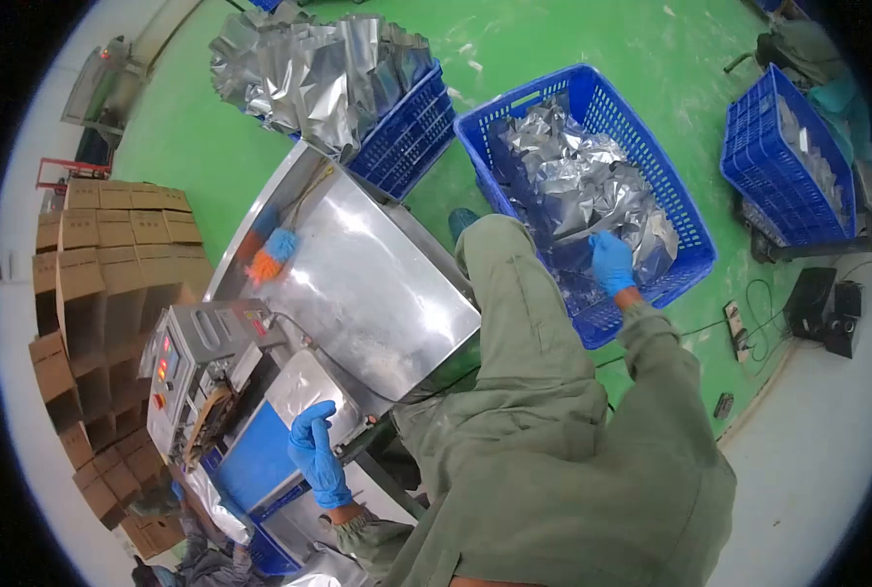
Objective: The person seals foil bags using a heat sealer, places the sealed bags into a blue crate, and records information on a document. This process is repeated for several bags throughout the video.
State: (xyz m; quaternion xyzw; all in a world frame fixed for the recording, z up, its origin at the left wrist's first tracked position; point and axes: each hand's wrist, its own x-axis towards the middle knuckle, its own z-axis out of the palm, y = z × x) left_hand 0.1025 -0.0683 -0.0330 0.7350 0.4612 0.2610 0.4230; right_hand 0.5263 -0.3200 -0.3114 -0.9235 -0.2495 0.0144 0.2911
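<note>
My right hand (612,262), in a blue glove, is down inside a blue plastic basket (692,230). Its fingers are bunched together on the edge of a silver foil bag (573,207), one of several crumpled in a heap there. My left hand (321,455), also blue-gloved, hangs in the air with its fingers loosely bent and apart, holding nothing. Below and beside it are the blue belt (255,455) of a sealing machine (196,367) and a small metal plate (314,391).
A steel table (367,284) bears an orange-and-blue duster (272,256). Behind it stands another blue basket (407,137) heaped with foil bags. Stacked cartons (113,293) line the left. A third basket (774,166) stands right, near cables (764,318). Another person (206,558) is at lower left.
</note>
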